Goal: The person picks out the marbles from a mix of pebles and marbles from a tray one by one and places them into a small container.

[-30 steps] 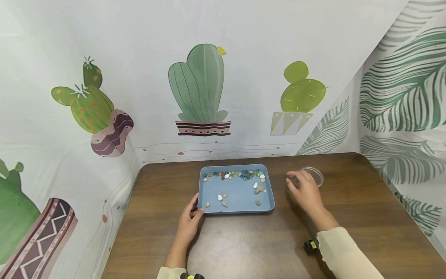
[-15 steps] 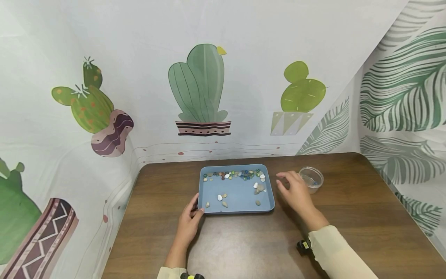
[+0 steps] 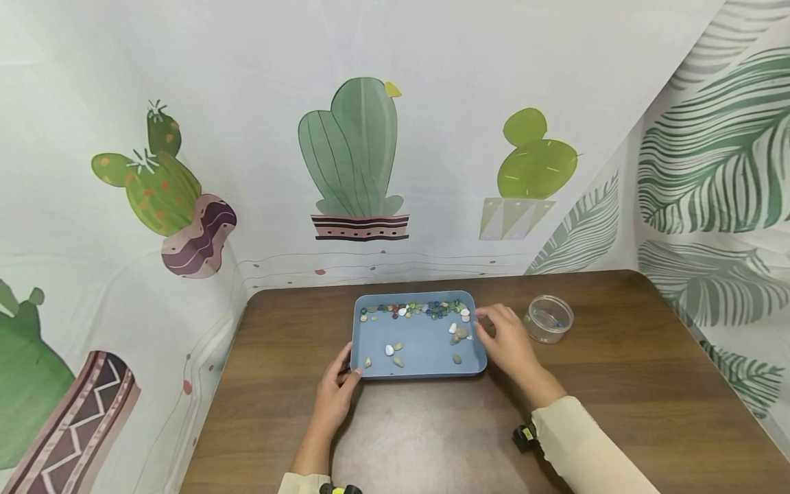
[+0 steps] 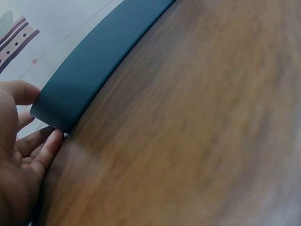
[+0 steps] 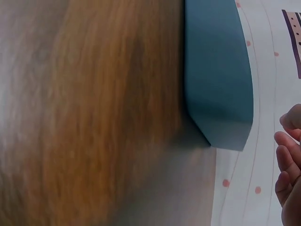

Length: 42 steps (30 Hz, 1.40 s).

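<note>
A shallow blue tray (image 3: 420,353) holds a row of glass beads and pebbles (image 3: 432,310) along its back wall. My left hand (image 3: 333,394) grips the tray's near left corner. In the left wrist view the thumb (image 4: 21,92) lies at the rim and the other fingers are low on the wall. Over the tray's right edge hovers my right hand (image 3: 509,343), its fingers bent loosely with nothing between them. In the right wrist view those fingers (image 5: 287,160) show apart from the tray wall (image 5: 218,75). White and tan stones (image 3: 460,332) lie just inside that edge.
Right of my right hand stands a round clear container (image 3: 548,320) with a few small blue beads inside. More stones (image 3: 389,350) lie at the tray's front left. The wooden table (image 3: 623,370) meets a cactus-printed cloth (image 3: 444,171) at the back.
My right hand has moved left from over the clear container to the tray's right edge, uncovering the container. My left hand and the tray have stayed in place.
</note>
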Tool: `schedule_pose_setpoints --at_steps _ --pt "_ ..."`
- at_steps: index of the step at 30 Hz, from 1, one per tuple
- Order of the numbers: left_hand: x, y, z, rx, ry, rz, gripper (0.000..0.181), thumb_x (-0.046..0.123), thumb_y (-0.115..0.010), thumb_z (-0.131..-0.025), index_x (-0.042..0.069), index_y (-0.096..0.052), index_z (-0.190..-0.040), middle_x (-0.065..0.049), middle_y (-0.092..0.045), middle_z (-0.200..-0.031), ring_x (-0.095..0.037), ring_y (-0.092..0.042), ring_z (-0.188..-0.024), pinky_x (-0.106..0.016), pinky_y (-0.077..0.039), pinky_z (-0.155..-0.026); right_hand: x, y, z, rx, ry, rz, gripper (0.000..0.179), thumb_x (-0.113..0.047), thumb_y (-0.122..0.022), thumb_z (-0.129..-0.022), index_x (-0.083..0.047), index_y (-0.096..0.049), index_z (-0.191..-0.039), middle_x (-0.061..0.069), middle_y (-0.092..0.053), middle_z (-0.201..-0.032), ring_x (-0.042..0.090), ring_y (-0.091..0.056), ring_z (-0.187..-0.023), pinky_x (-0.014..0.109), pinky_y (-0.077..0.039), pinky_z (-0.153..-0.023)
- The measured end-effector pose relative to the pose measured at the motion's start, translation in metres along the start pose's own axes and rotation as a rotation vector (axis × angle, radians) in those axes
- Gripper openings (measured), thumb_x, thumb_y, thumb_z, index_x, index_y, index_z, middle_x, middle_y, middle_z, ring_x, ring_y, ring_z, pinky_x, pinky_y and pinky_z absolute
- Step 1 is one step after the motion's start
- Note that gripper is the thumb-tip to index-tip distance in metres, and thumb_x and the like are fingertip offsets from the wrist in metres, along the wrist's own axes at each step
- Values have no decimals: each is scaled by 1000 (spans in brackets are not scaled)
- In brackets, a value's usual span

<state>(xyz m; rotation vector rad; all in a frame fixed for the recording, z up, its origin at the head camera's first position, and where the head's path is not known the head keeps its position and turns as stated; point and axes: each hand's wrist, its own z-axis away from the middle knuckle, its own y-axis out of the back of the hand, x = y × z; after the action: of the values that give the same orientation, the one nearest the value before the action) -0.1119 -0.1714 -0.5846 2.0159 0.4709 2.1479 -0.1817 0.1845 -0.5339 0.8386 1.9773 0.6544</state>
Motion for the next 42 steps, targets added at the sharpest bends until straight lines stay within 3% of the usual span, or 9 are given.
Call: schedule_pose_setpoints --at_steps 15,32,42 --pt "-1 -1 -1 4 8 6 57 19 -67 -96 32 -50 -149 -13 -59 -139 -21 -62 -107 -23 -52 -86 -14 -20 -5 -12 58 -11 24 -8 -80 -83 -8 -73 -105 7 -70 -98 21 -62 -85 40 -50 -74" --pt "-1 -2 -1 14 -3 0 58 19 -67 -96 32 -50 -150 -12 -60 -138 -21 -61 -110 -22 -51 -87 -28 -37 -17 -139 34 7 24 -12 -77 -87 -7 -72 -111 8 -69 -106 23 -63 -93 41 -55 -82" --pt "0 -2 -1 11 4 0 58 18 -67 -96 31 -50 -150 -13 -60 -137 -21 -62 -106 -22 -51 -86 -26 -49 -24 -257 -2 58 34 -15 -76 -89 -5 -71 -121 14 -68 -124 32 -61 -121 48 -48 -106"
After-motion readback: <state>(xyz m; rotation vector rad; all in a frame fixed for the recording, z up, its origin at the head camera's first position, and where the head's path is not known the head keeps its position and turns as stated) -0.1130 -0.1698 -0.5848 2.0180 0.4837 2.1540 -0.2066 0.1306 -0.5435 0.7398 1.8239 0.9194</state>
